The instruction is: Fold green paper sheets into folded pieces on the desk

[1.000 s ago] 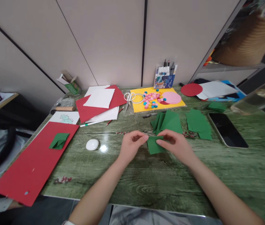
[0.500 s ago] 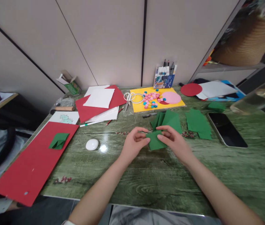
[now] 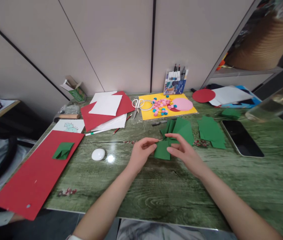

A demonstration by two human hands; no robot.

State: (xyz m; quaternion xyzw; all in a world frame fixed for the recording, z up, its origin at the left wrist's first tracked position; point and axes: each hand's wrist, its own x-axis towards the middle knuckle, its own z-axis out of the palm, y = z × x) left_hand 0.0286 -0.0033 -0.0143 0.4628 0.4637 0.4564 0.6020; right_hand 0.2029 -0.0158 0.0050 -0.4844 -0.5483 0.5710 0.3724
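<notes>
A small folded piece of green paper (image 3: 161, 150) is held between both hands just above the green wood-grain table (image 3: 156, 193). My left hand (image 3: 141, 155) pinches its left edge with thumb and fingertips. My right hand (image 3: 183, 151) grips its right side, fingers curled over the top. Right behind the hands lies a fan of folded green paper pieces (image 3: 180, 128), and more green sheets (image 3: 210, 131) sit to the right of it.
A large red sheet (image 3: 35, 176) with a folded green piece (image 3: 62, 150) lies at the left edge, a white oval object (image 3: 98, 154) beside it. At the back are red and white papers (image 3: 106, 108), scissors (image 3: 137, 104), a yellow sheet with pink and blue balls (image 3: 162, 106), and markers (image 3: 175, 81). A phone (image 3: 241, 137) lies at the right.
Both hands have shifted a little farther from me with the green paper, and the piece now looks narrower and more folded between the fingers.
</notes>
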